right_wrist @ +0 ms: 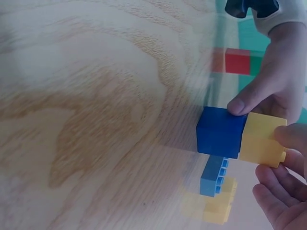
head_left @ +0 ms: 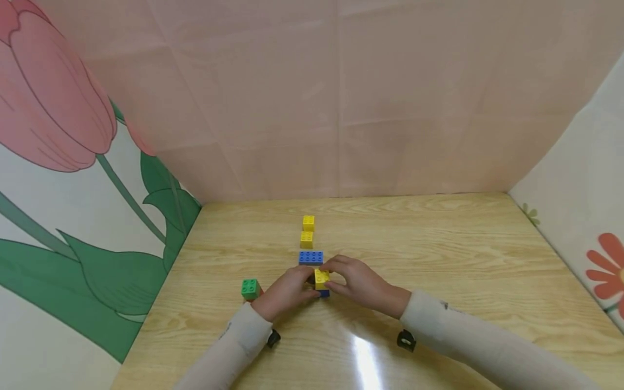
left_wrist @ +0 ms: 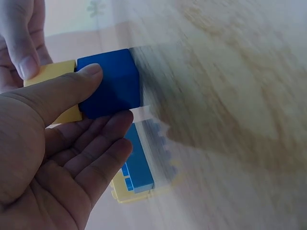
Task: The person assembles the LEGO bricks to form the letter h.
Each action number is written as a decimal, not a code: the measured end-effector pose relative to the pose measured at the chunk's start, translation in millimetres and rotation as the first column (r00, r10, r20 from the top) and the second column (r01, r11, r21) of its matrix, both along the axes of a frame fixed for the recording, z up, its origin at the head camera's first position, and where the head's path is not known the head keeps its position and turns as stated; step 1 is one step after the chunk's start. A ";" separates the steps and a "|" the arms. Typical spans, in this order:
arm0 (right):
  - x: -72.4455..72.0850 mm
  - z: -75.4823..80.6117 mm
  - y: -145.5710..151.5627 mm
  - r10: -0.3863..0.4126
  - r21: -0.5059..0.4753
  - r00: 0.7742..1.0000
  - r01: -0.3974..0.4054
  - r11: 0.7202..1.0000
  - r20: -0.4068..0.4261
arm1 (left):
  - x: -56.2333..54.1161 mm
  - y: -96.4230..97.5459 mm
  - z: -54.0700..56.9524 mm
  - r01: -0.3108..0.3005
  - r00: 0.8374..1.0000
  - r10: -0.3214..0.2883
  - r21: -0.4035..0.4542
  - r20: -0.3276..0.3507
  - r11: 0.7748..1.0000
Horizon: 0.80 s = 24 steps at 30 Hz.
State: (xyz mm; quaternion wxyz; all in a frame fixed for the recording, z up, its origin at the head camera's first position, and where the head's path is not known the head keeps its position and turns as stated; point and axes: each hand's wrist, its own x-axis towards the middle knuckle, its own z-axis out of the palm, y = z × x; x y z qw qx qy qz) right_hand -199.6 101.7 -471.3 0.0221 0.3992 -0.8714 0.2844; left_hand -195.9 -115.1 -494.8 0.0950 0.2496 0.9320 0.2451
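Near the middle of the table, a yellow building brick (head_left: 322,279) sits on top of a dark blue brick (right_wrist: 220,132), and the two line up closely. My left hand (head_left: 291,292) grips the blue brick from the left side, its thumb (left_wrist: 88,74) laid against the near face. From the right, my right hand (head_left: 361,281) pinches the yellow brick between thumb and fingers. The blue brick's base is right at the tabletop in both wrist views. In the head view, fingers and the yellow brick hide most of the blue one.
Just beyond my hands lies a longer blue brick (head_left: 310,258). Two yellow bricks (head_left: 306,239) stand in line behind it. Left of my left hand, a green brick (head_left: 251,288) sits on a red one (right_wrist: 237,61). A pink cloth wall (head_left: 336,108) borders the table's back edge.
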 end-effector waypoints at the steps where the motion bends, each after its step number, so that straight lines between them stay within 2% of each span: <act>1: 0.1 0.3 -0.1 0.001 0.002 1.000 -0.001 1.000 -0.002 | 0.1 0.0 0.4 0.002 1.000 -0.002 0.004 0.003 1.000; 7: 0.6 1.8 -0.9 0.003 0.011 1.000 -0.003 1.000 -0.010 | 0.2 0.0 1.1 0.017 1.000 -0.017 0.030 0.008 0.999; 24: -0.1 1.1 -3.3 0.026 0.010 0.999 -0.026 1.000 -0.036 | -0.2 0.8 -1.1 0.023 1.000 -0.023 0.020 0.013 1.000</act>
